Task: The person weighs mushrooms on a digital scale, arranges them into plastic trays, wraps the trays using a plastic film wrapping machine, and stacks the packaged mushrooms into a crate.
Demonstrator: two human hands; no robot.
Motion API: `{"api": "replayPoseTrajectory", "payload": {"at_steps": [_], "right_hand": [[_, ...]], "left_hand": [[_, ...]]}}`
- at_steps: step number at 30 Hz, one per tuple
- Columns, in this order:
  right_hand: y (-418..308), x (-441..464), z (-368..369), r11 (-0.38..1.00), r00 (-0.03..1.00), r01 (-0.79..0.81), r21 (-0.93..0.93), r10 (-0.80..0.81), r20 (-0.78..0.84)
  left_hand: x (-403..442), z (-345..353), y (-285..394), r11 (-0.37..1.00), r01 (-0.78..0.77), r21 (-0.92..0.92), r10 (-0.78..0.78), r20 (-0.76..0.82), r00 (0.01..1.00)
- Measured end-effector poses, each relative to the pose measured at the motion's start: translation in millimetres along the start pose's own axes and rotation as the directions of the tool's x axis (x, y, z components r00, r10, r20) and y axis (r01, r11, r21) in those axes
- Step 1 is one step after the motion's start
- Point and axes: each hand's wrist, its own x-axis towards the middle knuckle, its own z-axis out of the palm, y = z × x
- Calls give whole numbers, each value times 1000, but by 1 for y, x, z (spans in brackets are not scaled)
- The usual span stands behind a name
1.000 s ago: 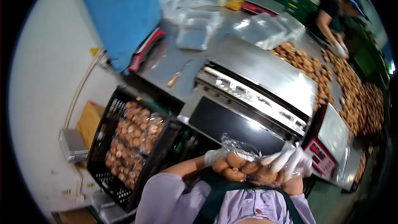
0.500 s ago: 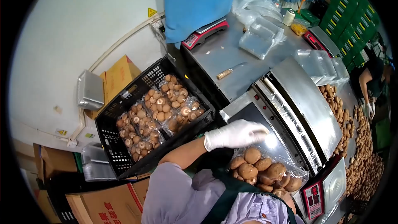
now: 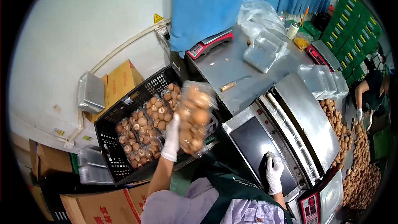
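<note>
My left hand, in a white glove, grips a film-wrapped tray of mushrooms by its near side. Blurred by motion, that tray is tilted over the right side of a black plastic crate. Several more wrapped mushroom packs lie inside the crate. My right hand, gloved too, is over the dark plate of the wrapping machine. Its fingers are curled together, and whatever may be between them is hidden.
A knife lies on the metal table beyond the machine. Clear trays and scales stand around it. Loose mushrooms cover the right-hand surface, where another person works. Cardboard boxes stand at the lower left.
The wrapped mushroom tray has moved left from the machine's near edge to the crate, now in my left hand. My right hand has come into view over the plate.
</note>
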Motion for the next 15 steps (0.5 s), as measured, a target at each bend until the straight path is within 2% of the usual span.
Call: {"api": "replayPoseTrajectory", "payload": {"at_steps": [2,3,6,7,9,10,11,13,14,15], "right_hand": [[-7,3,5,955,968,233,-182,-245,-47],[-7,4,6,956,969,228,-183,-242,-56],[-5,7,7,949,965,238,-204,-255,-61],[-5,7,7,952,966,233,-197,-250,-64],[-3,7,9,955,967,225,-192,-243,-77],[2,6,10,951,967,226,-213,-246,-72],[4,5,9,945,967,225,-237,-247,-65],[-6,6,9,945,963,232,-230,-256,-82],[-4,5,8,934,969,211,-287,-239,-66],[2,2,9,917,972,186,-352,-224,-72]], "left_hand": [[56,-44,-18,994,9,-107,-32,-215,976],[79,-61,-24,989,-5,-149,-41,-309,950],[132,-80,-35,989,-33,-146,-32,-426,904],[149,-79,-41,989,-31,-145,-33,-420,907],[185,-76,-55,1000,10,6,-5,-549,836],[232,-97,-89,958,105,267,70,-571,818],[297,-124,-152,769,134,625,272,-510,816],[217,-43,-86,813,194,549,240,-621,746],[210,-39,-89,843,111,527,290,-618,730],[252,-84,-131,697,53,715,401,-450,798]]}}
